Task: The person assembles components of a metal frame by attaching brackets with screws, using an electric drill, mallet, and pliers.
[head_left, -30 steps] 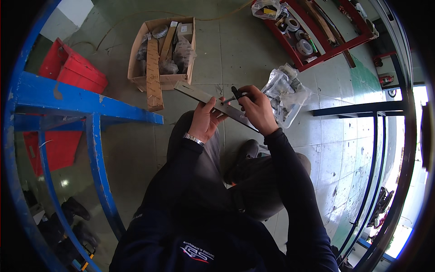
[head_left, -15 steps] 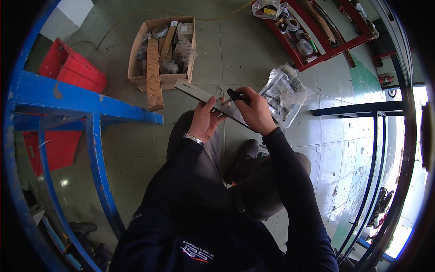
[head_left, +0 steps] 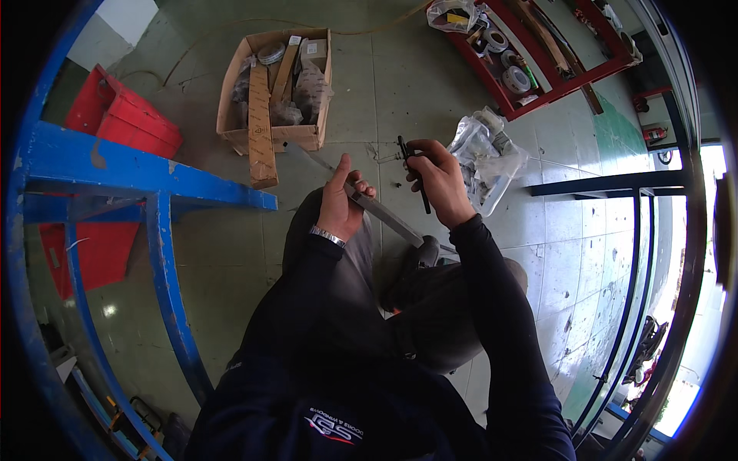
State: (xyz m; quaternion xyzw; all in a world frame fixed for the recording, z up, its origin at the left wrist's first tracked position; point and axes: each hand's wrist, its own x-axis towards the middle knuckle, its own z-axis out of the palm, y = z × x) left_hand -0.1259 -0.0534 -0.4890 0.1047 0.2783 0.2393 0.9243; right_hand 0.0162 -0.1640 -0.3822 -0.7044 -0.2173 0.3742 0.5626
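My left hand [head_left: 340, 206] is wrapped round a long grey metal bar [head_left: 393, 221], which slants from upper left to lower right above my knees. Its narrow side faces up. Apart from the bar, to its right, my right hand [head_left: 442, 183] grips a slim black stick-like piece [head_left: 427, 202] between thumb and fingers. The piece stands nearly upright in the picture; its exact kind I cannot make out. A small dark bit [head_left: 398, 184] shows between the two hands. Beyond my right hand sits a clear plastic tray [head_left: 487, 201] with crumpled plastic bags and small parts.
An open cardboard box [head_left: 307, 138] holds wrapped parts, a tape roll and long cartons. At the upper right is a red metal rack [head_left: 492, 91] with tape rolls. A blue steel frame [head_left: 154, 173] stands left, near red bins [head_left: 138, 119]; a dark frame [head_left: 607, 184] stands right.
My right hand has drawn back from the bar, and the black piece has swung upright. My left hand has turned the bar, so its broad face no longer shows.
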